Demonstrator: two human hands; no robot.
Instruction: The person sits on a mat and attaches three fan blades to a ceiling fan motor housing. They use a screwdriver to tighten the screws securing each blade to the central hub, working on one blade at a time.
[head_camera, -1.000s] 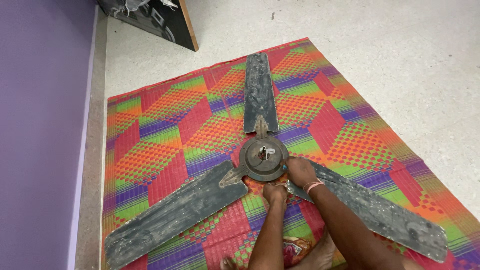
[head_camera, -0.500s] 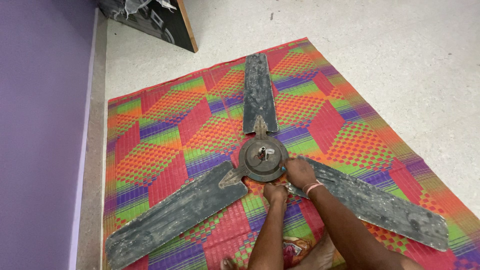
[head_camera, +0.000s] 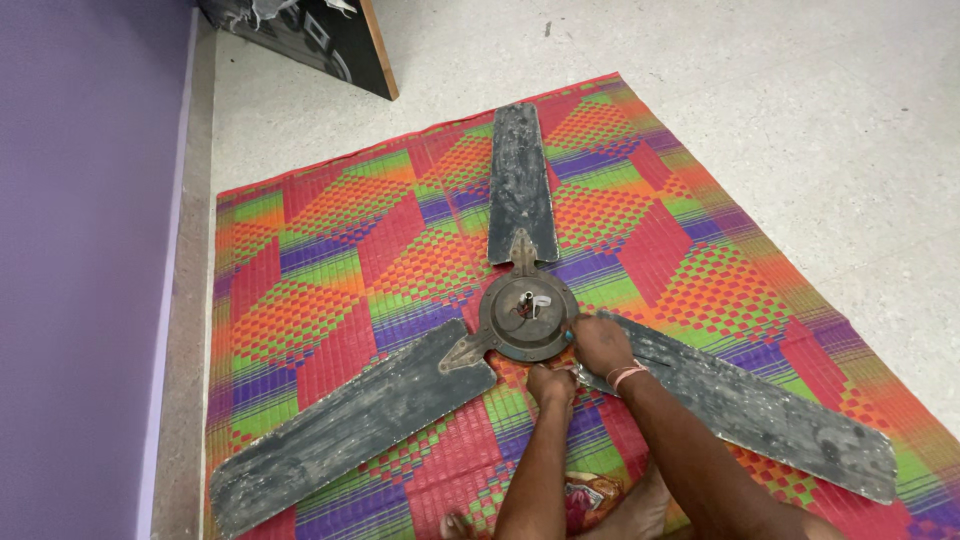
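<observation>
A purple wall (head_camera: 80, 250) runs left of the mat (head_camera: 330, 270), where the fan (head_camera: 528, 317) lies flat with three dusty blades spread out. My left hand (head_camera: 551, 385) sits curled just below the fan's hub. My right hand (head_camera: 600, 343) presses the hub's lower right edge, fingers bent over the blade root there.

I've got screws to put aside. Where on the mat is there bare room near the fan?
Free: the mat wedge between the far blade and the left blade, and the wedge right of the far blade. Crowded: beside the hub, where the left hand and right hand meet the right blade.
</observation>
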